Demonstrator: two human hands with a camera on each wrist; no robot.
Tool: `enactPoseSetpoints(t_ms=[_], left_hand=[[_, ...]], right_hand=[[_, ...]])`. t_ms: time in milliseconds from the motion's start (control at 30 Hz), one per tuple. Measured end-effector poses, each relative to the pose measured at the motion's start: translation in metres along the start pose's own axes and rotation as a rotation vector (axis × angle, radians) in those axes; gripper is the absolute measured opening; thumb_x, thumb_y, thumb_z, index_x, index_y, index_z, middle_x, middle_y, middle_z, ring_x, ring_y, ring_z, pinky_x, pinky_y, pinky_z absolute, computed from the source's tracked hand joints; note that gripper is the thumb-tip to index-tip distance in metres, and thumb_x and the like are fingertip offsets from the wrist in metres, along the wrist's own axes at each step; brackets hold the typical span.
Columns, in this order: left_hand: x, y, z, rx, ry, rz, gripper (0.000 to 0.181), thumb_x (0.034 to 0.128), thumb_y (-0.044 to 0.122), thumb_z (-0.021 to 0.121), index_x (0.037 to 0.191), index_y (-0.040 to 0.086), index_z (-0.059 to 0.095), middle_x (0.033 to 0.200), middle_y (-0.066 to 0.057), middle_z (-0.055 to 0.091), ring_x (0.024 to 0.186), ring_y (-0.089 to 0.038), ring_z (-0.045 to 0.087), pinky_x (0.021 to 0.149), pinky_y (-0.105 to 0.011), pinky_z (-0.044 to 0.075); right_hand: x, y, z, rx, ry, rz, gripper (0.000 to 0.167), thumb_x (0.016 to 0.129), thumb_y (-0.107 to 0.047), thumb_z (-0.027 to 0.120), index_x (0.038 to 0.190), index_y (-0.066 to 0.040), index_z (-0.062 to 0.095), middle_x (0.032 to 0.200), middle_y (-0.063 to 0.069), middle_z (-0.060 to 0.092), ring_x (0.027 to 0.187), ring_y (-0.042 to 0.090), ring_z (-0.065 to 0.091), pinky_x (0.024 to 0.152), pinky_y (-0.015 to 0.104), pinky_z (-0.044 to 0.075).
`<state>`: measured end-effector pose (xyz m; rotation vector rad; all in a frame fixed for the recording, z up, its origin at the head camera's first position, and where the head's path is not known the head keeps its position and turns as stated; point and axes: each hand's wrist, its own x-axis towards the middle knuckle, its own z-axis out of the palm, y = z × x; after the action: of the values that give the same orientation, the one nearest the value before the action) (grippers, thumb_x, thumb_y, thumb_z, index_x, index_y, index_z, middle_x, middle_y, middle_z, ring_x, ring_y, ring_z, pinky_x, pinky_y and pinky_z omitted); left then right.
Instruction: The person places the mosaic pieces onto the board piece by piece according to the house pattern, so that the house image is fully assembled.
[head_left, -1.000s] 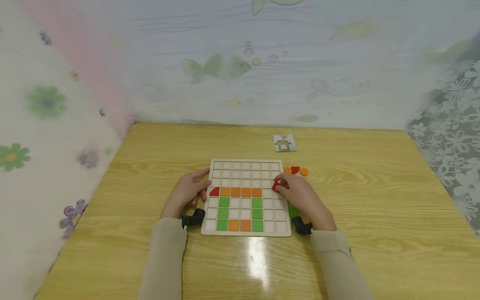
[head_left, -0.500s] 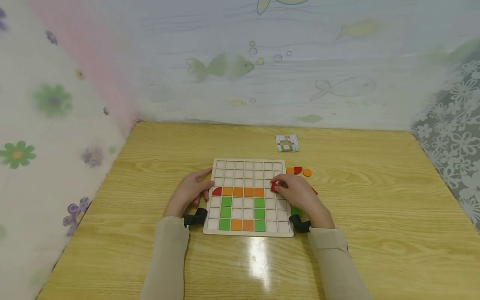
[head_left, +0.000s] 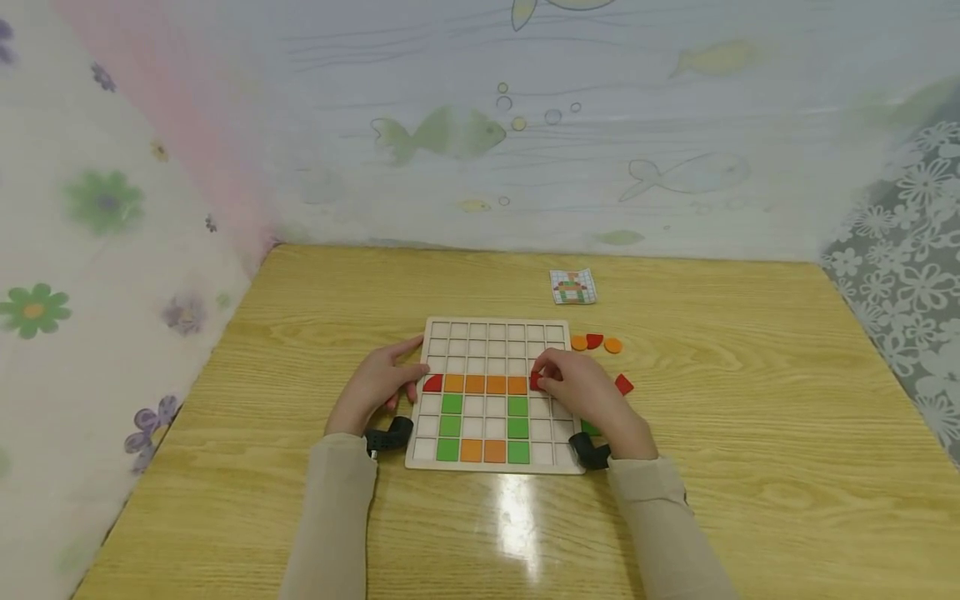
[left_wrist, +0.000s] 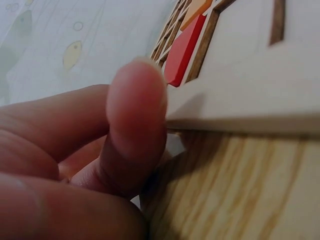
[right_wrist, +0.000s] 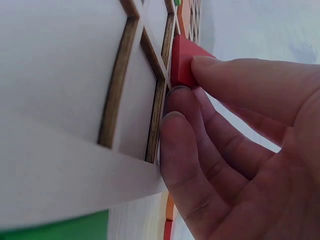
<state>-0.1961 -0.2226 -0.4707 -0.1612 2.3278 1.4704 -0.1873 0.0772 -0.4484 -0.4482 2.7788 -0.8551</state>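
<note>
A wooden grid board lies on the table with orange, green and red tiles in several of its cells. My right hand pinches a red tile over the cell right of the orange row. In the right wrist view that red tile sits between thumb and fingers, low against the grid. At the board's left edge rests my left hand, its thumb touching the rim near a red quarter-round tile. The left wrist view shows a fingertip against the board's side.
A small pattern card lies behind the board. To the right are orange round pieces, a red quarter-round, another red piece and a green piece, partly hidden by the wrist. A patterned wall stands behind the table.
My right hand has moved left with the red tile, from the board's right side to the cell beside the orange row. The left hand has stayed at the board's left edge.
</note>
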Motion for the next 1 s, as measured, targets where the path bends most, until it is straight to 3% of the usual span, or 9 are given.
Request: enactPoseSetpoints(t_ms=[500,1000], left_hand=[[0.0007,-0.0024,-0.0002,0.007,-0.006,0.028,0.055,0.0822,0.032,0.064,0.132,0.037,0.040,0.058,-0.015,0.058,0.034,-0.015,0.033,0.034,-0.025,0.030],[0.0008,-0.0033,-0.0004,-0.019,-0.014,0.001,0.056,0.0817,0.034,0.064,0.132,0.039,0.040,0.061,-0.016,0.060,0.034,-0.014,0.032,0.034,-0.026,0.031]], right_hand=[[0.0002,-0.0006,0.0011,-0.023,-0.017,0.007,0.007,0.083,-0.017,0.064,0.089,-0.015,0.065,0.078,-0.006,0.055,0.072,0.013,0.048,0.066,0.027,0.042],[-0.0002,-0.0027,0.0014,-0.026,0.012,0.041,0.005,0.081,-0.018,0.067,0.085,-0.017,0.067,0.077,-0.006,0.058,0.070,0.013,0.050,0.065,0.027,0.043]])
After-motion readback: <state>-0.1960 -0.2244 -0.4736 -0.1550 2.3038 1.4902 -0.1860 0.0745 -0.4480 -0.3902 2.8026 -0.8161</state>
